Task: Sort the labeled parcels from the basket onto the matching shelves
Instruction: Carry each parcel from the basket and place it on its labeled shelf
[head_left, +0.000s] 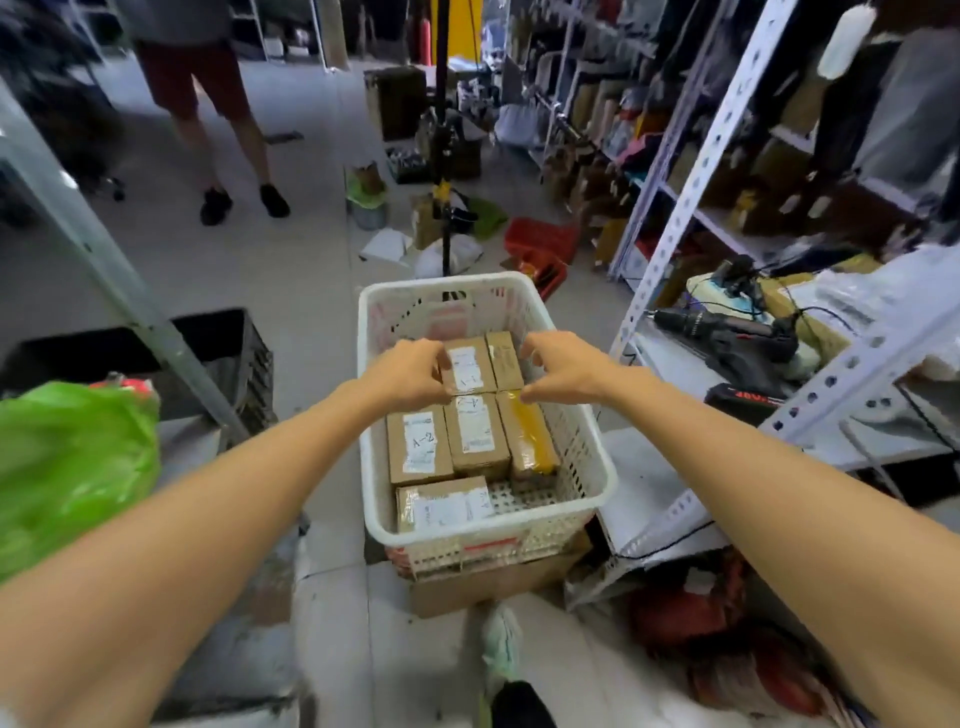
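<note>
A white plastic basket (587, 452) stands on a cardboard box on the floor and holds several brown parcels with white labels. One parcel (418, 446) reads "A-2". A labeled parcel (466, 368) lies at the far end of the basket. My left hand (410, 371) touches its left side with the fingers curled against it. My right hand (558, 366) reaches over the narrow parcel (503, 358) next to it, fingers spread at that parcel's right edge. Neither parcel is lifted. A parcel with yellow tape (527, 436) lies below my right hand.
A white metal shelf rack (691, 218) stands at the right, with a drill (727, 332) and bags on its lower shelf. A black crate (228, 353) and a green bag (67, 467) are at the left. A person stands at the far left. Clutter and a red basket (543, 241) lie beyond.
</note>
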